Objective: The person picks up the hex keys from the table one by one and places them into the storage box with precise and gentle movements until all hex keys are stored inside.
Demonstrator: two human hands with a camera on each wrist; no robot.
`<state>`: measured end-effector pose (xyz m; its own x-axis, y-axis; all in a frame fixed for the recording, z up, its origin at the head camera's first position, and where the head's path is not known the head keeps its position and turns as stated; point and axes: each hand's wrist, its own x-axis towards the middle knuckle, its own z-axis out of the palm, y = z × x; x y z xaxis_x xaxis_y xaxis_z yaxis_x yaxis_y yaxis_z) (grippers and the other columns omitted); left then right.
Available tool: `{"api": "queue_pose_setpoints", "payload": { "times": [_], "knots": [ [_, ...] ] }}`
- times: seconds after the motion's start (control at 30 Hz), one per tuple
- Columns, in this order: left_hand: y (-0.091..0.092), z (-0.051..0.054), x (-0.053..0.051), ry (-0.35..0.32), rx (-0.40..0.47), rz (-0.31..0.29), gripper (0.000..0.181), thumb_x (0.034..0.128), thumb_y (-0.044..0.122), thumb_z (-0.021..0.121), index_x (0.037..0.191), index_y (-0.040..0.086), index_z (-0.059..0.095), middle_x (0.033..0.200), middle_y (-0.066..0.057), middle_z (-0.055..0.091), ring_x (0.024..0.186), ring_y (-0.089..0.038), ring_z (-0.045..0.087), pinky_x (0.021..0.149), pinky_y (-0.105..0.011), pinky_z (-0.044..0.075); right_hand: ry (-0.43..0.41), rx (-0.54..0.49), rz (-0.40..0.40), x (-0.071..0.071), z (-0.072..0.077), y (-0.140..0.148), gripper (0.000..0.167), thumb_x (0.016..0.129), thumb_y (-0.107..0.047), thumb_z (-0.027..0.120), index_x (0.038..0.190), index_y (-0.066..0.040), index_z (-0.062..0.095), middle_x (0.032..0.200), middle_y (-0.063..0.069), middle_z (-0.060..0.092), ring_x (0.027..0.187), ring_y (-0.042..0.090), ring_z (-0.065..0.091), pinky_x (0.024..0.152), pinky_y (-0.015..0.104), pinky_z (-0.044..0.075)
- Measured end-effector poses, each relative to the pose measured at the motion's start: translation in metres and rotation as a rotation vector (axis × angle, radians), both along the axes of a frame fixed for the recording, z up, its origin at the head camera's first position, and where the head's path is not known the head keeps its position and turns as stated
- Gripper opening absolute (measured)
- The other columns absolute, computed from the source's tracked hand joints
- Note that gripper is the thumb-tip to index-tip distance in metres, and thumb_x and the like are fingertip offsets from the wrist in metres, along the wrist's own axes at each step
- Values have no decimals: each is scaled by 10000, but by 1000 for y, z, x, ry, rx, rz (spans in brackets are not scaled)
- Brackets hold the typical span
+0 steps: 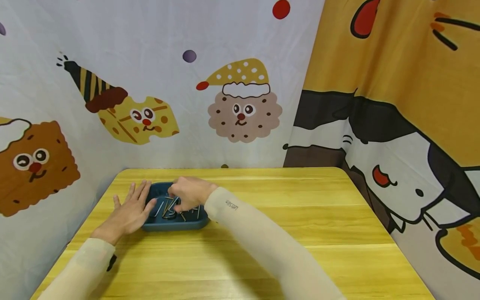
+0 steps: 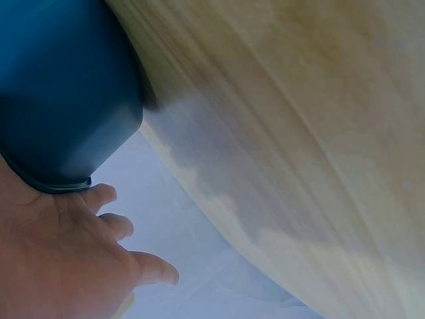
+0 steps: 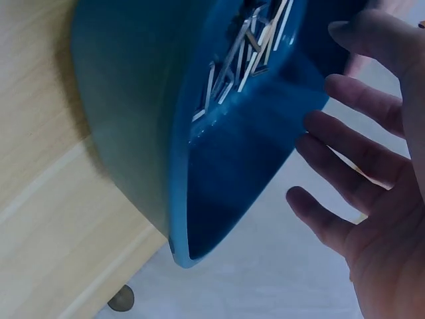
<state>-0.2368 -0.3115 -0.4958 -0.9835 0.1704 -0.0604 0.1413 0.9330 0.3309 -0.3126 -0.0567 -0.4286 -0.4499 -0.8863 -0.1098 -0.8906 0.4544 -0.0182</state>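
Observation:
A dark blue tray stands on the far left part of the table and holds several L-shaped metal hex keys. My left hand lies against the tray's left side with its fingers spread and straight. In the left wrist view, that hand touches the tray's rim. Over the tray's right half hovers my right hand. The right wrist view has this hand with loosely bent, separated fingers and nothing between them, above the hex keys inside the tray.
The wood-grain table extends to the right and front of the tray. Behind it hangs a white cloth with cartoon prints, and a yellow printed curtain hangs on the right.

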Motion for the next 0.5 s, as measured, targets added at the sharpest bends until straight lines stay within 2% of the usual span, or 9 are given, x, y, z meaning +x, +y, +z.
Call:
{"api": "queue_pose_setpoints", "payload": {
  "times": [0.17, 0.37, 0.5],
  "knots": [
    [0, 0, 2, -6, 0, 1, 869, 1264, 595, 318, 1883, 63, 19, 1960, -279, 6, 1792, -618, -65, 1231, -1021, -98, 38, 2, -35, 4, 0, 1, 437, 1124, -472, 784, 1479, -215, 798, 1391, -34, 787, 1111, 69, 783, 978, 240, 667],
    [-1, 0, 2, -8, -2, 5, 886, 1258, 625, 302, 1883, 66, 18, 1959, -280, 14, 1792, -617, -66, 1232, -1021, -97, 81, -34, -31, 10, 5, 13, 397, 1140, -539, 728, 1432, -287, 824, 1377, -59, 797, 1208, 111, 777, 1201, 423, 614],
    [-3, 0, 1, -7, -2, 4, 897, 1253, 647, 285, 1884, 71, 12, 1961, -274, -4, 1794, -611, -75, 1236, -1014, -109, 100, -103, -18, 13, 6, 29, 375, 1144, -537, 715, 1384, -284, 854, 1373, -32, 821, 1277, 155, 769, 1244, 458, 597]
  ]
}}
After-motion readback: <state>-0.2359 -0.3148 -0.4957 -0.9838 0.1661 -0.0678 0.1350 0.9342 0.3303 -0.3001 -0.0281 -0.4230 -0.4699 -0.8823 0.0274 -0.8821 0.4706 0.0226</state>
